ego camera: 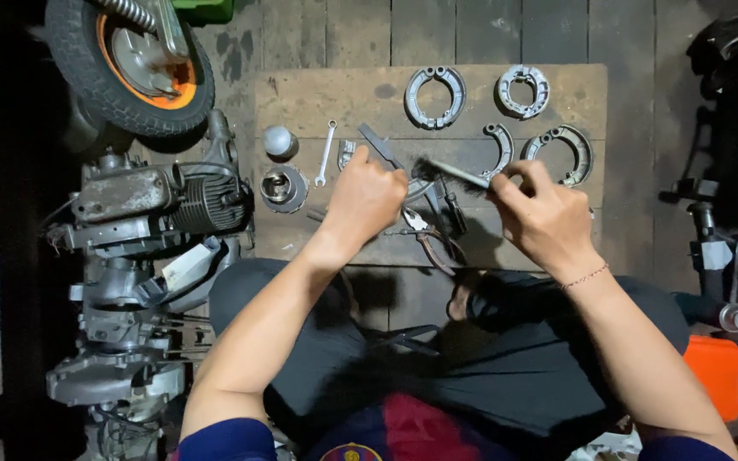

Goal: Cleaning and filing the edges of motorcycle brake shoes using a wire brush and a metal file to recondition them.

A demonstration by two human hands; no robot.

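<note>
Far left, largest of all: a stripped scooter engine (155, 213) with finned cylinder, lying on the floor, and above it a small wheel (130, 64) with an orange rim. In the middle, a wooden board (318, 102) laid flat on the floor planks, serving as the place for parts. Along its far edge, two closed pairs of brake shoes (435, 96) (523, 90), then a third pair (561, 152) and a single shoe (499, 149) just nearer.

Over the near half of the board, both hands, near each other but not touching. Left hand (365, 201) closed in a fist around a flat metal piece (377, 145), with its dark end sticking up and away past the knuckles. Right hand (548, 218) pinched around the handle of a brush (450, 173), bristles pointing left, close beside the left fist (contact with the piece not clear from here).

Smaller things: a piston (284, 188) near the board's left edge, a round grey cap (279, 141) just beyond it, a slim spanner (325, 154) beside both, and pliers (429, 243) below the hands with handles toward the lap.

Judged from the grips: brushing of the held piece, mid-stroke or about to stroke. Called for next, by the look of it: a steady left fist, the piece turned so its bare face meets the bristles, short strokes kept clear of the fingers.
</note>
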